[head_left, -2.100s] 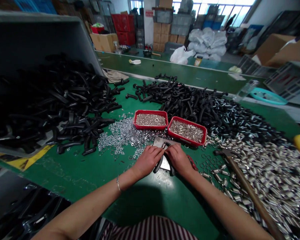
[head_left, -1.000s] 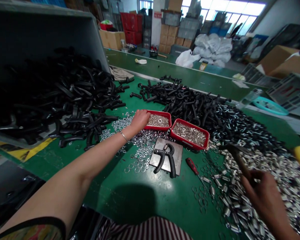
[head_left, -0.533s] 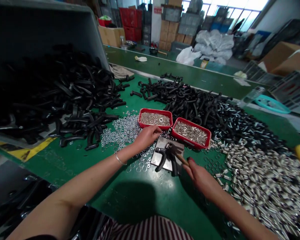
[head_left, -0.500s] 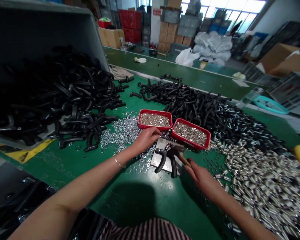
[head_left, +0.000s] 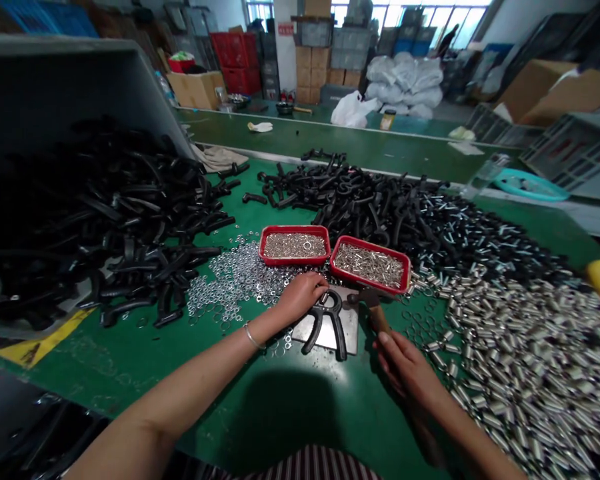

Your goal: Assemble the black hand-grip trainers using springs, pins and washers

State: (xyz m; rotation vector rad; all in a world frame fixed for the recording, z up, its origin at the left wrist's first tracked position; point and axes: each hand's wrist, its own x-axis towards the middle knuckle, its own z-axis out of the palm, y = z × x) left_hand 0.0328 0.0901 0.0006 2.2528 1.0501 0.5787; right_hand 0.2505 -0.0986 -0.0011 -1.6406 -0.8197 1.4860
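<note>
My left hand (head_left: 303,295) is closed, fingertips pinched together at the top left of a black spring clamp (head_left: 339,327). What the fingertips hold, if anything, is too small to make out. The clamp lies on a flat metal plate (head_left: 347,341), its two handles spread towards me. My right hand (head_left: 405,363) is wrapped round the wooden handle of a hammer (head_left: 379,319). The hammer's dark head is just right of the clamp, apart from it. Beyond the plate are two red trays, one of tiny metal parts (head_left: 294,228) and one of small pins (head_left: 408,275).
Loose metal rings (head_left: 240,273) are spread left of the plate. Black clamp parts (head_left: 370,200) are heaped behind the trays, with more in a tipped grey bin (head_left: 167,117) at left. Many silver cylinders (head_left: 525,347) cover the right side. A green bench (head_left: 300,140) runs behind.
My left hand has come down from beside the red tray to the top of the clamp. The hammer head has moved right, off the clamp. The camera view has shifted a little.
</note>
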